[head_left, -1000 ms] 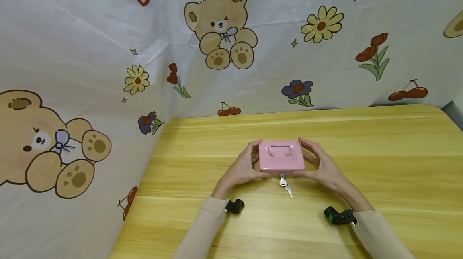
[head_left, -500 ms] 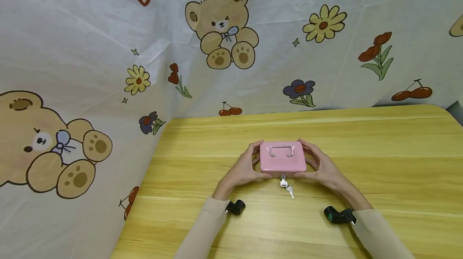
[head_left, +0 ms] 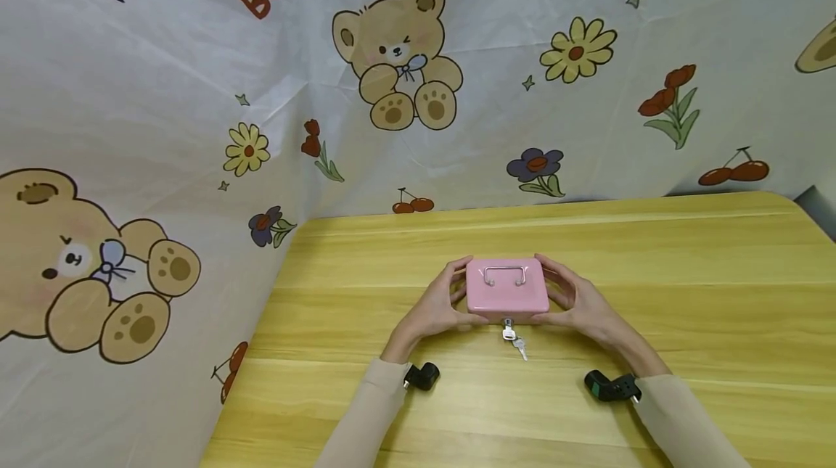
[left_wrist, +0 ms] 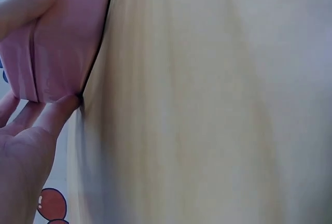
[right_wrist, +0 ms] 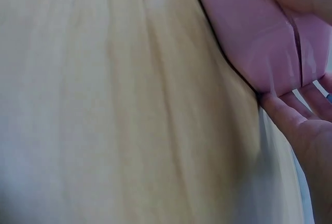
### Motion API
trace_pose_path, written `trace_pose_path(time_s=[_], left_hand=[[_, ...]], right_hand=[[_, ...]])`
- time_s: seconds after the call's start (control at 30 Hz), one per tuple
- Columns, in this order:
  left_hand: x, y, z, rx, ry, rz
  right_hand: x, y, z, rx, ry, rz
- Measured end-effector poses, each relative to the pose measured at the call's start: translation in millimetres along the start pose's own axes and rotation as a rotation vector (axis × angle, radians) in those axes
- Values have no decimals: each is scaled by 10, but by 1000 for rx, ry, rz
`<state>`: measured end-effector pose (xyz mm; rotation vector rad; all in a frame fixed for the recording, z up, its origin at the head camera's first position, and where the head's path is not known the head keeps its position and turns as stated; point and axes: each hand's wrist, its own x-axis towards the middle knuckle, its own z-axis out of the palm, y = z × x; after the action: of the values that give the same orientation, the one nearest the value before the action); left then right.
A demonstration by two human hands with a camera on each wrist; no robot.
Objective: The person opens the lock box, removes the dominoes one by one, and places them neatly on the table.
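Note:
A pink cash box [head_left: 507, 288] with a silver wire handle [head_left: 504, 276] on its lid rests on the wooden table, lid down. From its front lock hang two small keys [head_left: 514, 337] on the near side. The left hand [head_left: 439, 306] grips the box's left end, thumb on the front face and fingers along the side. On the opposite end, the right hand [head_left: 581, 306] holds it the same way. In the left wrist view, fingertips touch the cash box [left_wrist: 67, 47] low by the table. The right wrist view shows the seam between lid and body of the cash box [right_wrist: 259, 42].
The yellow wood-grain table [head_left: 686, 294] spreads around the box. Behind and to the left hangs a white cloth [head_left: 470, 156] printed with bears, flowers and cherries. A black wrist camera [head_left: 423, 376] sits at the left sleeve, another black camera [head_left: 610, 386] at the right.
The head view shifts slightly. Both hands keep their hold on the cash box, which stays in place with its lid down.

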<state>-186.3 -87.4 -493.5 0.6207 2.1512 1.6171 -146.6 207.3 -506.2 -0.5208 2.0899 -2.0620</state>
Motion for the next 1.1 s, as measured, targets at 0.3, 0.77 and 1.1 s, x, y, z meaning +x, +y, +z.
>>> trace_pose_path(time_s=[0.3, 0.77, 1.1], left_hand=[[16, 16, -45, -90, 22, -23], [148, 115, -78, -288, 89, -127], [250, 288, -42, -305, 144, -256]], right_hand=[[38, -92, -39, -92, 49, 101], [257, -388, 84, -134, 167, 289], [362, -536, 95, -141, 106, 371]])
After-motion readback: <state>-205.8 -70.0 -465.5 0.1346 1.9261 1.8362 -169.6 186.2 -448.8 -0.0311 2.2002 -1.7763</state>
